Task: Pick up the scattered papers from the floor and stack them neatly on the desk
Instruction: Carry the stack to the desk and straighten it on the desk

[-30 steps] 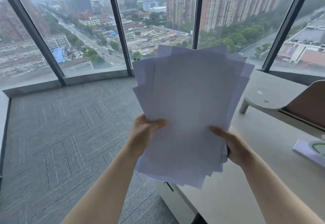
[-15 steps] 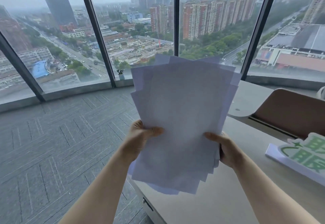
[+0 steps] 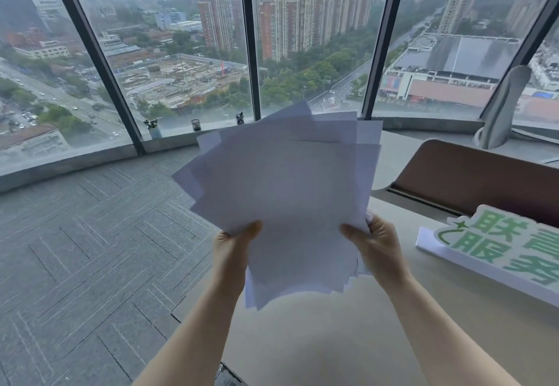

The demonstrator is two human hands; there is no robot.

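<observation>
A fanned, uneven bundle of several white papers (image 3: 287,198) is held upright in the air above the beige desk (image 3: 332,340). My left hand (image 3: 233,249) grips the bundle's lower left edge, thumb on the front sheet. My right hand (image 3: 378,246) grips the lower right edge the same way, its fingers hidden behind the sheets. The sheets' corners stick out at different angles. The bundle's bottom hangs just over the desk's left part.
A white sign with green characters (image 3: 496,246) lies on the desk at right. A brown divider panel (image 3: 472,179) stands behind it. Grey carpet floor (image 3: 90,249) spreads to the left. Small cups (image 3: 196,125) sit on the window sill; a rolled white sheet (image 3: 505,107) leans far right.
The view has swung right and come nearer to the desk. The bundle has moved with both hands from beside the desk's edge to above its surface, and has fanned out more.
</observation>
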